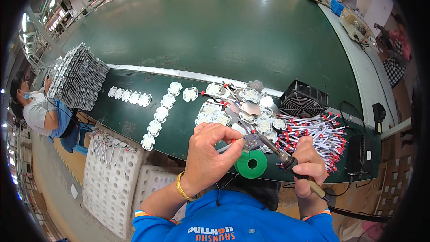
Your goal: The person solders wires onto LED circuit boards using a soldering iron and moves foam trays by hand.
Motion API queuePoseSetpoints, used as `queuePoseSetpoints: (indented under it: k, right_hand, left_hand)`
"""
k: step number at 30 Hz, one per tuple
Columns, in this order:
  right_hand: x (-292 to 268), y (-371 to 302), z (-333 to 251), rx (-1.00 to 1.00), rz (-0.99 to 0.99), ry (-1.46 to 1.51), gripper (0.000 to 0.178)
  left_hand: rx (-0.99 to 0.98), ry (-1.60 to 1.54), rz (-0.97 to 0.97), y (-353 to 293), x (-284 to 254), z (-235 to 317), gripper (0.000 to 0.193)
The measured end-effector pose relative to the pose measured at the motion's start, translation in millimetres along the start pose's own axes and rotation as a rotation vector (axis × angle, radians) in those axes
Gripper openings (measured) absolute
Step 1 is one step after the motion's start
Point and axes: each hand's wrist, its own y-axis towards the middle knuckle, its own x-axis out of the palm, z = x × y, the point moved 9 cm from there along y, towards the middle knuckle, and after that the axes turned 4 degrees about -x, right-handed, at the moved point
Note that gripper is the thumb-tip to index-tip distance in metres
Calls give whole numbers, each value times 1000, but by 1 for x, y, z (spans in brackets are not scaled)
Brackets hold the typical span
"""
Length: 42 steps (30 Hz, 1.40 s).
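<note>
My left hand (208, 150) is closed, pinching a short white cable (223, 149) with a red end between thumb and fingers. At the fingertips is a round grey board (253, 142); whether the fingers also touch it I cannot tell. My right hand (309, 166) is wrapped round the handle of a soldering iron (281, 154), whose metal tip points at that board. Just below them is a green spool (242, 168). Beyond my hands, white LED boards (264, 124) and round metal discs (251, 108) lie heaped together.
Many white cables with red ends (313, 141) lie piled right, beside a black fan (303, 101). LED boards (154, 128) form rows leftward. Tall stacked grey parts (78, 78) stand far left, near a seated person (38, 107). A green conveyor belt (201, 22) runs beyond the bench.
</note>
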Motion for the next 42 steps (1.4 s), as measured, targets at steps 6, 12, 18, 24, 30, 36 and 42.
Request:
queuePoseSetpoints:
  k: [6,12,18,24,30,36,42]
  right_hand:
    - [1,1,5,52,10,62,16]
    - [4,1,8,48,-4,55,27]
    - [6,0,10,48,-8,53,32]
    - [8,1,9,35,-29,3,33]
    - [11,3,4,-7,-80,-71,32]
    - [9,3,3,2,-59,-85,32]
    - [0,-1,15,123,21,78,25]
  left_hand:
    - [12,4,-2,0,-1,2,5]
    - [4,5,-18,1,0,2,6]
    - [-13,-2,-33,1,1,0,6]
    - [-58,-25,-52,0,2,-5,5]
    - [-106,-74,-61,0,3,-9,4]
    - [-117,-91,-60,0,5,-9,4]
    - [-91,-72,-60,3,8,-6,5]
